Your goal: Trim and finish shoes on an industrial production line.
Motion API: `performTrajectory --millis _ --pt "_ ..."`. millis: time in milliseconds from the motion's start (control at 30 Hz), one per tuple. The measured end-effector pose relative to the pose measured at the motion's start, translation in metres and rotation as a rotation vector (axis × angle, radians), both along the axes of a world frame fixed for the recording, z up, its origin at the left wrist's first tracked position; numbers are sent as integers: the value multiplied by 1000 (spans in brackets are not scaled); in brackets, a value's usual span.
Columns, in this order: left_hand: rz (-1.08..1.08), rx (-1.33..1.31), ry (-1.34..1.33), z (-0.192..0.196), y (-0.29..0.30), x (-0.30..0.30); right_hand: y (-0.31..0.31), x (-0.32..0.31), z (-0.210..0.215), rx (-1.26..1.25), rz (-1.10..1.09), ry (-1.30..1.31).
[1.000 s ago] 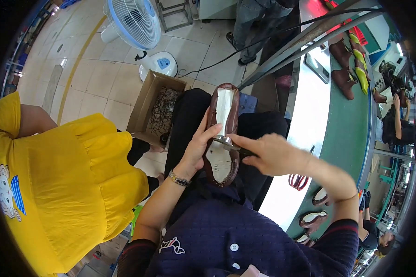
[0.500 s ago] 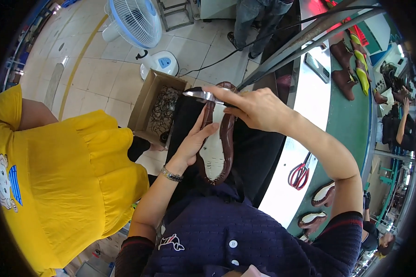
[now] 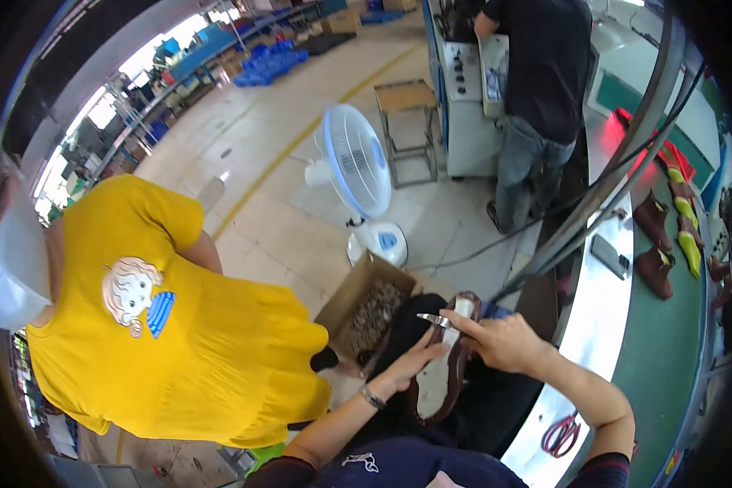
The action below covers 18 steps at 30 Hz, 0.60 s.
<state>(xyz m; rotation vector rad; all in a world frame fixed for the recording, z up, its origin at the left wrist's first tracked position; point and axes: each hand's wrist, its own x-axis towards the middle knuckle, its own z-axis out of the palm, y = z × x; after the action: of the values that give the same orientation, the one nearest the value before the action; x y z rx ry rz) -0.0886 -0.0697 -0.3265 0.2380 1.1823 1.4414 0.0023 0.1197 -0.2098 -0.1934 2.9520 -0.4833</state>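
Note:
A brown leather shoe (image 3: 437,394) lies bottom up over my lap, its pale insole showing inside the folded leather edge. My left hand (image 3: 408,365) is closed round the shoe's left side, the thumb lying across the insole. A shiny metal hand tool (image 3: 437,320) with a narrow pointed end is held in my right hand (image 3: 506,343). It crosses the upper part of the shoe. Its grip is hidden by my fingers, so its exact kind does not show.
An open cardboard box (image 3: 346,313) of dark scraps stands left of the shoe, with a fan (image 3: 358,167) beyond. A person in yellow (image 3: 195,358) sits close on my left. Right, a bench (image 3: 659,350) carries red-handled scissors (image 3: 559,437), a phone (image 3: 610,256) and brown shoes (image 3: 655,272).
My view has tilted up and left, bringing in more of the room and the person in yellow. Both hands and the shoe appear lower; both grips stay the same.

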Motion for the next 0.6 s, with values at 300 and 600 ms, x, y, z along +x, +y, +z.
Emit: performTrajectory --millis 300,600 --pt "-3 42 -118 1 -5 -10 -8 -1 11 42 27 -86" --pt "-73 -15 -105 4 -5 -4 -13 -1 9 41 36 -177"
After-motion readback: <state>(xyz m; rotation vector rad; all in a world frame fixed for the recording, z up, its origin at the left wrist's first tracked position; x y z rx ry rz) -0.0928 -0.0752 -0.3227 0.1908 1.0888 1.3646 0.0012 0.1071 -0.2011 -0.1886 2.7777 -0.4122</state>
